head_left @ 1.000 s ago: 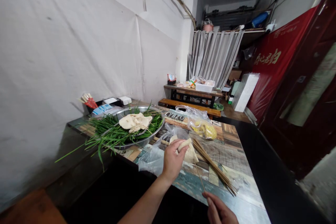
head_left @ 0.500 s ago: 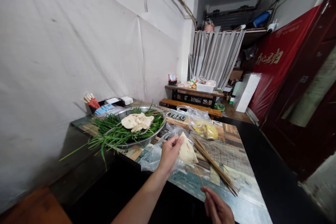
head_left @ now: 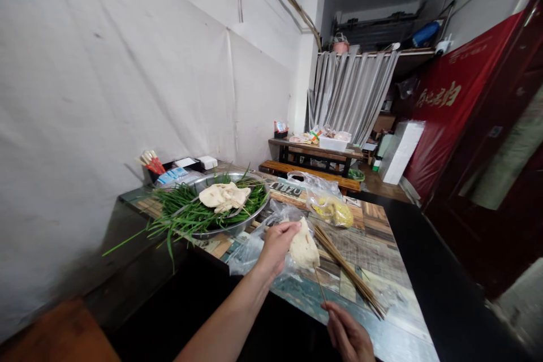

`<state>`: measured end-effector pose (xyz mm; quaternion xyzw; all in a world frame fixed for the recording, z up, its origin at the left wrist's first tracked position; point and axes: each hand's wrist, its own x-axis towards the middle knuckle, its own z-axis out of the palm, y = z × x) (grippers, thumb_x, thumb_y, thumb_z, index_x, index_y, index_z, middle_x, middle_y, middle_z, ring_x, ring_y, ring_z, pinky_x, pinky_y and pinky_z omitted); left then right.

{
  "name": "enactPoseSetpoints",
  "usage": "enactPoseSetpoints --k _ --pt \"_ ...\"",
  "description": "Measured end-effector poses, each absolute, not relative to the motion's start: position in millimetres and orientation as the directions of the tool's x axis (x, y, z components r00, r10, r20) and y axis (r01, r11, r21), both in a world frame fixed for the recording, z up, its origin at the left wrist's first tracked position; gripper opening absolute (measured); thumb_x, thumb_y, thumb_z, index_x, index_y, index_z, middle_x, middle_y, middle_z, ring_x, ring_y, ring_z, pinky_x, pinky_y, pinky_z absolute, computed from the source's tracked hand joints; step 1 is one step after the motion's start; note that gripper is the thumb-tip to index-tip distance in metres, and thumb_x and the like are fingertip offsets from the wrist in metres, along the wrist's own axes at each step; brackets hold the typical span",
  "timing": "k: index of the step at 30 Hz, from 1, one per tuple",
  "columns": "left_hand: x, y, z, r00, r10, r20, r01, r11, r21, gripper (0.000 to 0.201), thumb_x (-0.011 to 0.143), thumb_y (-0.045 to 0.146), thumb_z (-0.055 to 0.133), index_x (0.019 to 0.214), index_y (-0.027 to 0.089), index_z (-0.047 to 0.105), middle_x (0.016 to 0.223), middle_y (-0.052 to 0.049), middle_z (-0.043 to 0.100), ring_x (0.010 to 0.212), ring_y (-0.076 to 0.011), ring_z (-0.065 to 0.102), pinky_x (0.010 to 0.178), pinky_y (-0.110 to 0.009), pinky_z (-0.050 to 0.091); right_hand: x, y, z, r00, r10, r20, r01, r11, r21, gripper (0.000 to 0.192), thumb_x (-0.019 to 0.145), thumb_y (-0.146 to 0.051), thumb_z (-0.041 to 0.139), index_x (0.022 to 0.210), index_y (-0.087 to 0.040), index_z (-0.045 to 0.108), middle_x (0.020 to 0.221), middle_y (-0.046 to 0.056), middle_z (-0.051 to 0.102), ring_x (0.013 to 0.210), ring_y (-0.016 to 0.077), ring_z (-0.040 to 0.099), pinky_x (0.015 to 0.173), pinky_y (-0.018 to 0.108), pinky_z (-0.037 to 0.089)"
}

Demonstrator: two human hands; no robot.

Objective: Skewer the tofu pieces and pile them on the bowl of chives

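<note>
Both hands work over a long patterned wooden table (head_left: 377, 237): the left hand (head_left: 275, 246) pinches the top corner of a thin pale beige tofu-skin sheet (head_left: 304, 249) between thumb and fingertips, holding it up just above the tabletop, while the right hand (head_left: 348, 336), low at the frame's edge, grips a thin bamboo skewer (head_left: 319, 285) whose tip meets the sheet's lower edge

A crumpled clear plastic bag (head_left: 250, 249) lies under and behind the held sheet. Left of it sits a wide round metal basin (head_left: 229, 226) heaped with long green chives (head_left: 182, 216) and topped by more pale sheets (head_left: 224, 195). A bundle of loose bamboo skewers (head_left: 350, 274) lies just right of the sheet, and beyond that, a knotted clear bag of yellow food (head_left: 333, 210)
</note>
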<state>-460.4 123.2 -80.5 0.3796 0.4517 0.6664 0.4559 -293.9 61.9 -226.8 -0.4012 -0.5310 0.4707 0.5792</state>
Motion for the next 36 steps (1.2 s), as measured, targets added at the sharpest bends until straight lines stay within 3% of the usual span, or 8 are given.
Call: enactPoseSetpoints --k 4,12,19,23,30,33,36 --pt "-457 124 -78 -0.265 0.959 0.102 -0.187 -0.155 0.970 0.030 0.058 0.036 0.070 0.077 0.012 0.072 0.069 -0.007 0.068 0.065 -0.0174 0.060 0.063 -0.027 0.044 -295 64 -229 0.023 0.977 0.211 -0.165 0.212 -0.963 0.032 0.071 -0.047 0.062 0.085 -0.020 0.071 0.069 0.003 0.066 0.038 0.0069 0.041 0.036 0.018 0.035" --pt "-448 129 -75 -0.217 0.973 0.082 -0.163 -0.119 0.979 0.027 0.058 0.034 0.069 0.072 0.011 0.071 0.065 -0.006 0.065 0.060 -0.0140 0.054 0.059 -0.025 0.041 -294 68 -223 0.033 0.982 0.185 -0.229 0.188 -0.955 0.031 0.069 -0.047 0.065 0.084 -0.021 0.073 0.064 0.002 0.065 0.040 0.0079 0.046 0.038 0.018 0.037" --pt "-444 127 -73 -0.199 0.979 0.047 -0.244 -0.095 0.965 0.028 0.059 0.033 0.070 0.076 0.010 0.071 0.065 -0.005 0.066 0.058 -0.0135 0.055 0.058 -0.024 0.042 -281 81 -210 -0.046 0.976 0.212 -0.171 0.201 -0.965 0.029 0.072 -0.042 0.063 0.089 -0.019 0.070 0.062 0.002 0.061 0.043 0.0091 0.046 0.042 0.019 0.040" --pt "-443 119 -68 -0.131 0.991 0.006 -0.369 -0.054 0.928 0.031 0.063 0.034 0.068 0.084 0.011 0.070 0.069 -0.006 0.067 0.057 -0.0131 0.057 0.060 -0.025 0.044 -279 80 -202 -0.022 0.974 0.226 -0.155 0.220 -0.963 0.030 0.073 -0.043 0.061 0.087 -0.017 0.068 0.050 -0.003 0.049 0.041 0.0087 0.041 0.041 0.019 0.037" --pt "-442 121 -71 -0.066 0.998 0.023 -0.484 -0.052 0.873 0.036 0.062 0.032 0.072 0.089 0.010 0.067 0.072 -0.006 0.067 0.061 -0.0117 0.059 0.063 -0.023 0.044 -286 76 -192 -0.183 0.969 0.165 -0.070 0.155 -0.985 0.040 0.078 -0.049 0.052 0.092 -0.013 0.064 0.045 -0.005 0.043 0.042 0.0103 0.040 0.043 0.021 0.034" --pt "-451 129 -74 -0.066 0.998 -0.004 -0.529 -0.031 0.848 0.035 0.059 0.034 0.073 0.084 0.009 0.066 0.071 -0.007 0.067 0.059 -0.0134 0.060 0.061 -0.025 0.046 -291 72 -195 -0.139 0.973 0.182 -0.047 0.177 -0.983 0.043 0.078 -0.051 0.051 0.096 -0.013 0.063 0.045 -0.005 0.046 0.039 0.0098 0.040 0.040 0.021 0.034" --pt "-463 135 -79 -0.173 0.985 0.002 -0.533 -0.095 0.841 0.036 0.058 0.033 0.074 0.083 0.010 0.065 0.070 -0.007 0.067 0.060 -0.0146 0.060 0.060 -0.025 0.046 -292 67 -208 -0.010 0.974 0.227 0.041 0.227 -0.973 0.043 0.075 -0.053 0.052 0.087 -0.015 0.068 0.042 -0.003 0.049 0.036 0.0107 0.043 0.037 0.020 0.036"
